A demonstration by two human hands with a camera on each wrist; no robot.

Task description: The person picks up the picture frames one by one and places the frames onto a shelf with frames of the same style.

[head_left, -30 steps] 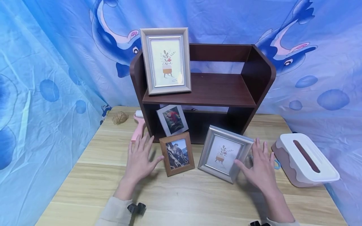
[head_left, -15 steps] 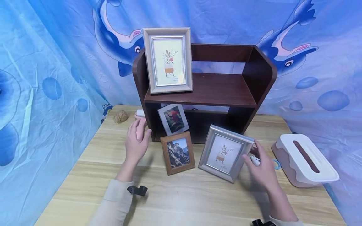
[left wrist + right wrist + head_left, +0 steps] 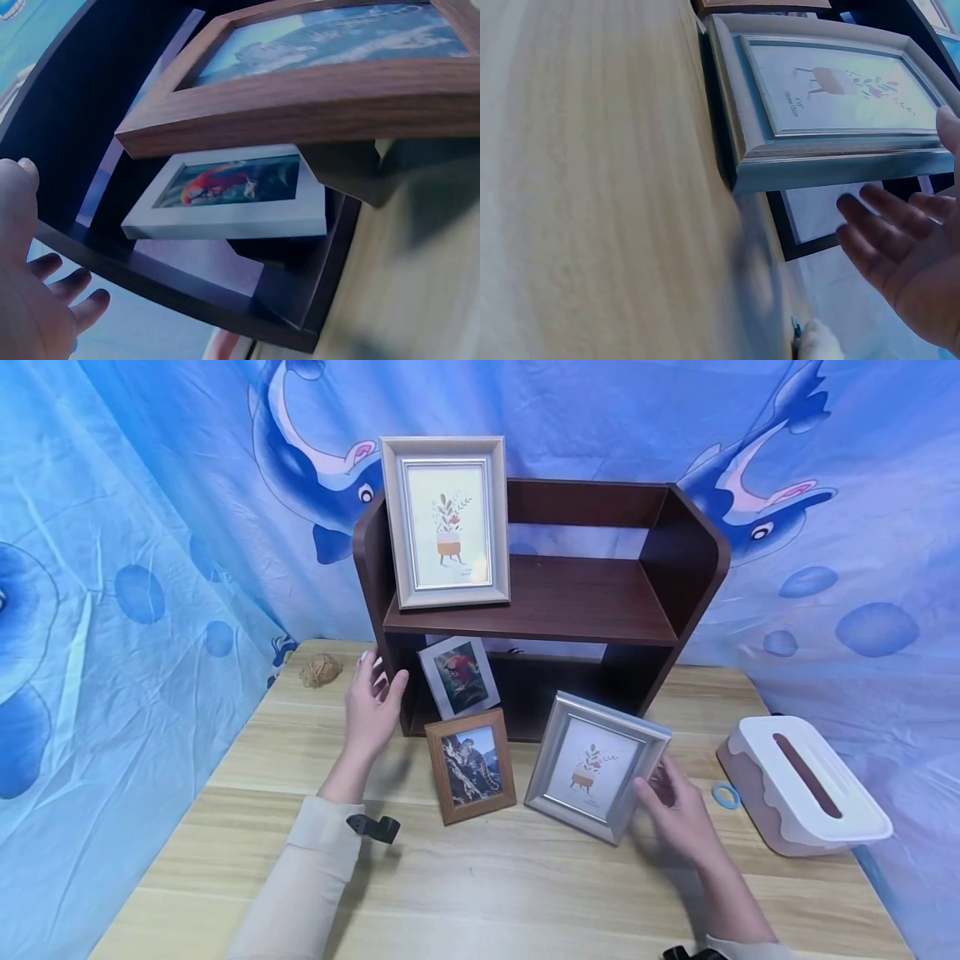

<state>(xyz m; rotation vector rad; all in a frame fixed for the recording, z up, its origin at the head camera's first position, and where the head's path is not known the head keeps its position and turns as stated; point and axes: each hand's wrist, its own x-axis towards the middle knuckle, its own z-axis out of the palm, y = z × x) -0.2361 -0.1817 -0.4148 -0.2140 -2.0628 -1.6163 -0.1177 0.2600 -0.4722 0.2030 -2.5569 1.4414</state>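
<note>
While the head view gives the silver frame (image 3: 595, 768) face-on, the right wrist view catches its thick side edge and the right hand (image 3: 686, 822) alongside: thumb near the rim, the other fingers spread loosely behind. Grasp not established; contact at the rim cannot be told. That view also has a white object (image 3: 819, 341) low in the picture, unseen from the head. Left wrist view adds a dark support (image 3: 345, 169) behind the wooden frame (image 3: 471, 768), plus part of a pink handle (image 3: 221, 345).

Silver frame stands on the counter (image 3: 480, 893) before the right half of the dark bookshelf (image 3: 585, 602), between the wooden frame and the right hand, well in from the counter's right edge. Its print faces the near edge, turned slightly to the left edge; long axis runs up from the counter, leaning back, top end toward the right.

Left hand (image 3: 372, 710), fingers relaxed and holding nothing visible, is at the bookshelf's left side panel.

Versus one second ago: left hand further toward the far edge, covering most of the pink handle; right fingers drawn in at the silver frame, exposing the blue ring (image 3: 726, 795) fully. Both frames unmoved.
</note>
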